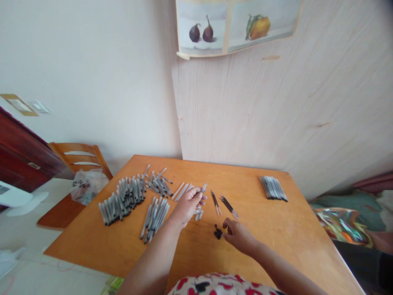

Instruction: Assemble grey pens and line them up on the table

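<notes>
My left hand [189, 203] is closed around a translucent pen barrel [204, 188], whose clear end sticks out past the thumb. Below that hand lie short translucent pen caps [199, 214], partly hidden by my fingers. My right hand [238, 234] hovers at a small heap of black pen parts [217, 232], its thumb and bent forefinger apart with nothing visible between them. Beyond it rest a bundle of dark pen refills [229, 206] and a smaller group of refills [215, 202]. Several clear barrels [183, 191] lie just behind my left hand.
Grey pens with black ends form a large pile [124, 198] on the left of the wooden table [264, 229], with another bunch [155, 217] nearer me. A neat row of pens [273, 189] sits far right. A chair [81, 157] holding a plastic bag stands left.
</notes>
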Demonstrator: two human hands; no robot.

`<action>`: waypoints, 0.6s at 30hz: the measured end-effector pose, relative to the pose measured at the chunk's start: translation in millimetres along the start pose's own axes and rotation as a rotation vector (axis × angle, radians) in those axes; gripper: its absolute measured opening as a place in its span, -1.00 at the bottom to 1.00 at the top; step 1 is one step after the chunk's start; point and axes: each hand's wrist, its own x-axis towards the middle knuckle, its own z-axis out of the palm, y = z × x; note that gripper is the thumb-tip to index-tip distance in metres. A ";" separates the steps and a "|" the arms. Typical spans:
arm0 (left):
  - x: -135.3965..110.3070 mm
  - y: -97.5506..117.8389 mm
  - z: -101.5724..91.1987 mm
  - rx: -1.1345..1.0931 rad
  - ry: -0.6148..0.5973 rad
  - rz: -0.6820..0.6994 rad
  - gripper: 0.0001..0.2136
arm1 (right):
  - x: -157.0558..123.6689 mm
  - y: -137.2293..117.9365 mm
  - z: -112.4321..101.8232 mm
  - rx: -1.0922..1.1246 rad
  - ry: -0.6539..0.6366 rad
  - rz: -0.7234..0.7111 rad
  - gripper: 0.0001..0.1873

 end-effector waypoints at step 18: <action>0.2 -8.8 -4.7 0.026 0.029 -0.006 -0.69 | 23.2 1.1 29.3 -0.061 0.040 0.059 -0.83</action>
